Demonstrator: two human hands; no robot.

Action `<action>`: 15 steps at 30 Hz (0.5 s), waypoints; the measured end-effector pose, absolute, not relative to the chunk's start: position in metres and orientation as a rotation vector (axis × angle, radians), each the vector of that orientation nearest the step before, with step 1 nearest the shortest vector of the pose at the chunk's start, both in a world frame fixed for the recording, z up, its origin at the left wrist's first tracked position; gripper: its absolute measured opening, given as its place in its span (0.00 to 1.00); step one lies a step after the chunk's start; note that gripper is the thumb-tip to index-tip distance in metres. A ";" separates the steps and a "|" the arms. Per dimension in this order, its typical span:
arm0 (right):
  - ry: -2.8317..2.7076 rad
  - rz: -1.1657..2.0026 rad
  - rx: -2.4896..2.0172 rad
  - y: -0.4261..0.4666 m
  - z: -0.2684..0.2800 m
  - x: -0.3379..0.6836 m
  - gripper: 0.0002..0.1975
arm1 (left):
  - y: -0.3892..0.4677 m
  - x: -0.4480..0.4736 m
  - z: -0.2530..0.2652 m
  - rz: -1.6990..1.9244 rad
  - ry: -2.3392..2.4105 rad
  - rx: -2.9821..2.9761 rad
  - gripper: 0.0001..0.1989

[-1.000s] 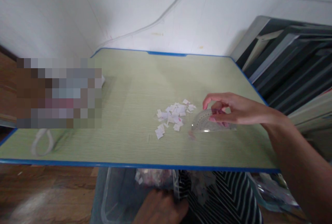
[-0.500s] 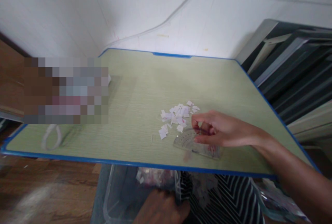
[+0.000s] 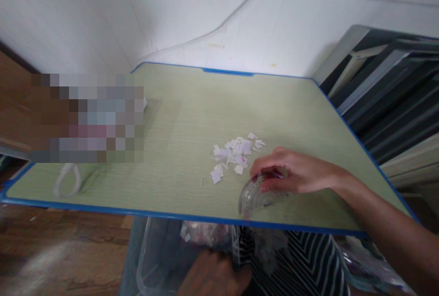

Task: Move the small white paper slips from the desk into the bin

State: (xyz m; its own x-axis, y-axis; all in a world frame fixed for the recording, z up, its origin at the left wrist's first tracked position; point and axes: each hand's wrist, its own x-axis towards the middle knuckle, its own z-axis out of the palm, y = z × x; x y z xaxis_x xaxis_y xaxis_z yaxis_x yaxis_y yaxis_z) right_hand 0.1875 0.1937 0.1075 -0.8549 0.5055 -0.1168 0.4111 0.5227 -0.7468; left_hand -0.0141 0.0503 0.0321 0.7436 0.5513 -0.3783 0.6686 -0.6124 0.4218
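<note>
Right hand (image 3: pixel 291 174) over the near right part of the green table (image 3: pixel 178 117), fingers curled down and pinched on a clear plastic protractor (image 3: pixel 255 197). Protractor resting on the tabletop just inside the near blue edge, curved side toward the left, partly covered by the fingers. Heap of small white paper scraps (image 3: pixel 235 153) just beyond and left of the hand, close to the fingertips but apart from the protractor; a few scraps lying loose at the near left of the heap.

Left hand (image 3: pixel 214 275) below the table's near edge, knuckles up, closed on the rim of a clear plastic bin (image 3: pixel 154 264); exact grip hard to make out in the blur. More paper bits inside the bin, under the table edge. Striped fabric (image 3: pixel 302 259) right of that hand.

White looped cord (image 3: pixel 66 180) at the near left of the table, blurred. Dark stacked frames (image 3: pixel 387 90) leaning against the white wall on the far right.
</note>
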 end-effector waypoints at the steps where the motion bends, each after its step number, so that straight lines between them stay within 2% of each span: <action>1: -2.642 1.193 -0.813 0.192 0.106 0.184 0.08 | 0.052 -0.013 0.034 -0.333 0.914 2.373 0.06; 7: -2.520 1.008 -0.881 0.180 0.096 0.159 0.08 | 0.052 -0.014 0.033 -0.321 0.900 2.360 0.06; 12: -2.179 1.321 -0.953 0.179 0.085 0.156 0.09 | 0.048 -0.016 0.028 -0.215 0.921 2.445 0.06; 15: -2.151 1.248 -0.980 0.181 0.083 0.160 0.06 | 0.047 -0.017 0.026 -0.085 0.933 2.391 0.07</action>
